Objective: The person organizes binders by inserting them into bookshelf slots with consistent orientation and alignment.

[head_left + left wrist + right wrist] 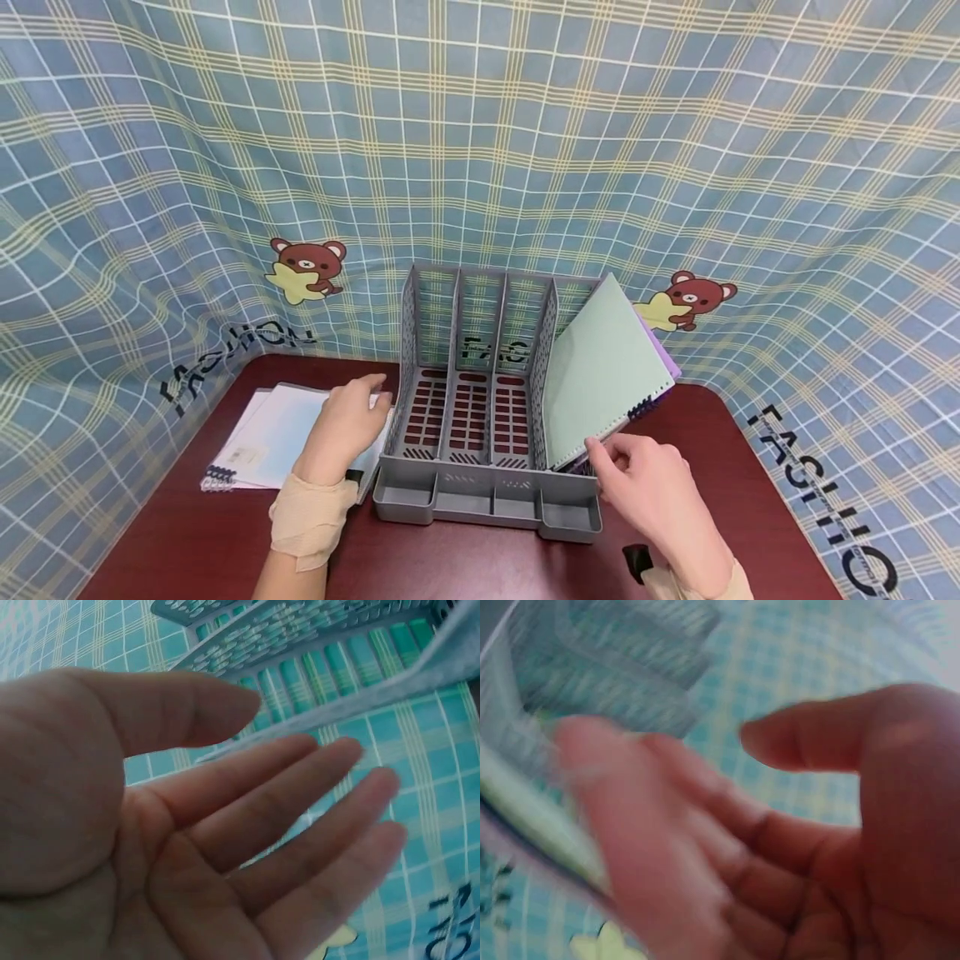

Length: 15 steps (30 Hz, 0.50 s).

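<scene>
A grey desktop file rack (pixel 480 477) with upright dividers stands in the middle of the table. In its rightmost slot leans a pale green spiral notebook (pixel 603 367), with a purple notebook (pixel 670 358) showing behind it. My right hand (pixel 648 479) is at the green notebook's lower corner. The right wrist view, blurred, shows its thumb apart from the fingers with nothing between them. My left hand (pixel 348 425) hovers over the left-hand notebooks (pixel 277 437), beside the rack. Its fingers (pixel 292 795) are relaxed and nearly straight, and the palm holds nothing.
Small front compartments (pixel 405 493) run along the rack's near side. A checked curtain (pixel 480 125) with bear prints hangs behind and around the dark red table (pixel 465 558). Black straps and beige wraps (pixel 311 517) are on the wrists.
</scene>
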Available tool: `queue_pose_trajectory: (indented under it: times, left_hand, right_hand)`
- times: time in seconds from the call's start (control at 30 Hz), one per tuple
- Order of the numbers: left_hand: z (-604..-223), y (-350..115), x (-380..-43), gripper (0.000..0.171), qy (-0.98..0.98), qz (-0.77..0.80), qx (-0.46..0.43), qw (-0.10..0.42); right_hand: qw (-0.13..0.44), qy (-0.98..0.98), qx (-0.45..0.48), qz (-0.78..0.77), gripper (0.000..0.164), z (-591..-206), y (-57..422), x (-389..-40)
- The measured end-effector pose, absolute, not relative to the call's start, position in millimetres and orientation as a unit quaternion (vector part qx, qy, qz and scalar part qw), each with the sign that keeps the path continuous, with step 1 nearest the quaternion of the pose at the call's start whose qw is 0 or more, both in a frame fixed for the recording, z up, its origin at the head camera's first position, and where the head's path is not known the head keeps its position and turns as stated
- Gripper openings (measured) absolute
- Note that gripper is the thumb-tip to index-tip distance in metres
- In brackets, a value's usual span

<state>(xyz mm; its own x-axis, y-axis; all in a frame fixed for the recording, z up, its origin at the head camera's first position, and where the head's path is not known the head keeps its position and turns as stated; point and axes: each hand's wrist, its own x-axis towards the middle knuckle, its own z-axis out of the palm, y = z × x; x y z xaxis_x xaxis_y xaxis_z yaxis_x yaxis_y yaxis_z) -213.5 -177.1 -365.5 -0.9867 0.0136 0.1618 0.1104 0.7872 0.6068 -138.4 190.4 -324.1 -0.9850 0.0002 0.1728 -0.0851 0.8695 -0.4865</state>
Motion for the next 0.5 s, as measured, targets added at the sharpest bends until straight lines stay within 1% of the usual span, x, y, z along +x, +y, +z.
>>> queue_pose_trajectory:
  times: [0.07, 0.17, 0.2, 0.3, 0.37, 0.43, 0.5]
  left_hand:
    - [-362, -187, -208, 0.043, -0.944, -0.31, -0.036, 0.105]
    - [-361, -204, -203, 0.042, -0.945, -0.293, -0.033, 0.142]
    - [-360, -210, -201, 0.041, -0.945, -0.289, -0.03, 0.151]
    - [-362, -230, -194, 0.043, -0.948, -0.277, -0.012, 0.157]
    - [-365, -244, -188, 0.042, -0.952, -0.264, 0.0, 0.157]
    - [-370, -257, -183, 0.043, -0.957, -0.251, 0.013, 0.148]
    - [-376, -270, -179, 0.044, -0.961, -0.241, 0.022, 0.13]
  right_hand:
    - [0.124, -0.943, 0.052, 0.305, 0.031, -322, 176, -132]
    - [0.205, -0.901, 0.139, 0.355, 0.013, -326, 152, -132]
    - [0.225, -0.888, 0.17, 0.363, 0.011, -329, 143, -134]
    - [0.267, -0.858, 0.26, 0.354, 0.022, -343, 112, -136]
    - [0.273, -0.846, 0.305, 0.342, 0.032, -353, 89, -135]
    - [0.267, -0.84, 0.339, 0.33, 0.04, -364, 66, -133]
    - [0.244, -0.84, 0.36, 0.323, 0.047, -373, 46, -131]
